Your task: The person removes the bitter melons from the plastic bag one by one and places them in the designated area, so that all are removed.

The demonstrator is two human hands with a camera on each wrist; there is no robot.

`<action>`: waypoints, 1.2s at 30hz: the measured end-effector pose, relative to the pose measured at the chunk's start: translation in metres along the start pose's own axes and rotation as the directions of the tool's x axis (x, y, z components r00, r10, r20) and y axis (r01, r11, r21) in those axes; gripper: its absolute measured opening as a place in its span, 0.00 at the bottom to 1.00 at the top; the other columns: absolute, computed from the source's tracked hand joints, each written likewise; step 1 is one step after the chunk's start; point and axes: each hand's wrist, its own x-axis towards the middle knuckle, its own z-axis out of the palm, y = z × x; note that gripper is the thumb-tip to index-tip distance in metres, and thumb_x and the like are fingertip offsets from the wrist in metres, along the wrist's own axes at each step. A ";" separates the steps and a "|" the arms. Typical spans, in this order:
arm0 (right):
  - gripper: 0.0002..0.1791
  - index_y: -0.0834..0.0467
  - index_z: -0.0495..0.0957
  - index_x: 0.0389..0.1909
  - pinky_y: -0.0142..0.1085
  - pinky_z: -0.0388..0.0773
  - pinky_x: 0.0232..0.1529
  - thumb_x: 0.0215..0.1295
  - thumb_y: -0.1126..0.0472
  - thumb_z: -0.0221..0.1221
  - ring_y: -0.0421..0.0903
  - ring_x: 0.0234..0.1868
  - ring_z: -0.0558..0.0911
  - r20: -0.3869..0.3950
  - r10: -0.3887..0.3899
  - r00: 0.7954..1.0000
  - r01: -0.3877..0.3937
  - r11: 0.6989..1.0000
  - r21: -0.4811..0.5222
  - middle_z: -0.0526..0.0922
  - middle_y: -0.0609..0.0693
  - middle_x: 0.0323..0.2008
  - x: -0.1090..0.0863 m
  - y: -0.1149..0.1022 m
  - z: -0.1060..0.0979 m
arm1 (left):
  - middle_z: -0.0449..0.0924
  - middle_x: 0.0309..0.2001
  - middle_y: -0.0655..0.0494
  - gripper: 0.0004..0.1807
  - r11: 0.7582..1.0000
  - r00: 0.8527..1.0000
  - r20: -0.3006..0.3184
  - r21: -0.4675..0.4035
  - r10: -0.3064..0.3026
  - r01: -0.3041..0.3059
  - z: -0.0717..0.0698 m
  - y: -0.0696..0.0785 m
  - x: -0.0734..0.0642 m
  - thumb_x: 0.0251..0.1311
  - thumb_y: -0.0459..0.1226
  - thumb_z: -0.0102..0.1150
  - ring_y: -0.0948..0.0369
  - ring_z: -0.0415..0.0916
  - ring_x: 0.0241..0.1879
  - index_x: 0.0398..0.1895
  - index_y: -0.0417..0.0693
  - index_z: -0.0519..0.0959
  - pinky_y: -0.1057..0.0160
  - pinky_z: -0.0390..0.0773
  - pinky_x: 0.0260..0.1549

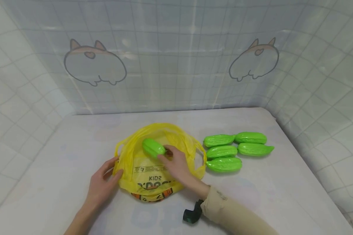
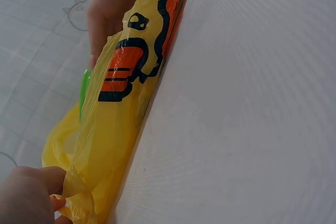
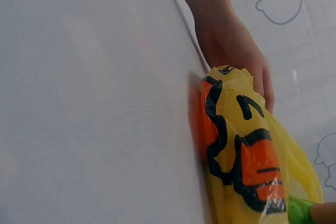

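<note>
A yellow plastic bag with printed letters and an orange-and-black picture lies with its mouth spread wide. My left hand pinches the bag's left rim between thumb and fingers, seen closer in the left wrist view, where the hand is at lower left. Over the bag's mouth, my right hand grips one end of a glossy green ribbed vegetable, tilted toward the upper left. The right wrist view shows only a sliver of that green vegetable behind the bag.
Several similar green vegetables lie together in two columns right of the bag. A dark curved strap-like object shows by the right sleeve. Tiled-pattern sheets enclose the white table at back and sides.
</note>
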 end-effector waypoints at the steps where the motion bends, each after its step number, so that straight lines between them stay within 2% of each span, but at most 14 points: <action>1: 0.25 0.62 0.73 0.63 0.45 0.80 0.58 0.70 0.53 0.60 0.50 0.54 0.81 0.004 -0.003 1.000 0.003 1.000 -0.002 0.82 0.56 0.56 -0.001 0.000 -0.002 | 0.68 0.71 0.47 0.31 1.000 1.000 -0.002 0.000 -0.002 0.002 0.001 0.000 0.000 0.69 0.49 0.58 0.47 0.70 0.67 0.73 0.53 0.66 0.91 0.63 0.50; 9: 0.27 0.62 0.71 0.66 0.47 0.77 0.60 0.72 0.52 0.58 0.51 0.56 0.80 0.038 -0.038 0.999 0.039 0.999 -0.010 0.81 0.56 0.57 -0.006 0.002 -0.015 | 0.67 0.72 0.46 0.31 0.999 1.000 0.001 -0.034 0.004 -0.004 0.000 0.003 0.000 0.69 0.48 0.59 0.46 0.69 0.67 0.73 0.53 0.67 0.91 0.63 0.51; 23: 0.26 0.62 0.70 0.67 0.48 0.76 0.64 0.72 0.57 0.58 0.54 0.59 0.80 0.075 -0.074 0.994 0.075 0.997 -0.004 0.80 0.57 0.59 -0.018 0.005 -0.038 | 0.68 0.71 0.46 0.30 1.000 1.000 -0.009 -0.016 0.010 -0.010 0.001 0.001 -0.002 0.70 0.48 0.58 0.46 0.70 0.67 0.72 0.50 0.67 0.92 0.61 0.48; 31: 0.26 0.62 0.71 0.66 0.45 0.76 0.64 0.70 0.60 0.61 0.51 0.59 0.80 0.093 -0.092 0.991 0.094 0.995 -0.017 0.80 0.55 0.60 -0.023 0.009 -0.047 | 0.68 0.71 0.46 0.30 0.999 1.000 -0.009 -0.020 0.027 -0.027 0.000 0.003 -0.001 0.69 0.47 0.58 0.46 0.70 0.66 0.72 0.52 0.67 0.87 0.68 0.53; 36: 0.25 0.61 0.74 0.64 0.42 0.78 0.62 0.67 0.64 0.63 0.50 0.57 0.82 0.096 -0.124 0.988 0.126 0.992 -0.012 0.81 0.53 0.58 -0.027 0.010 -0.052 | 0.69 0.70 0.46 0.30 0.999 0.999 -0.014 -0.021 0.031 -0.032 0.001 0.001 0.000 0.69 0.47 0.59 0.46 0.70 0.66 0.72 0.51 0.67 0.92 0.63 0.50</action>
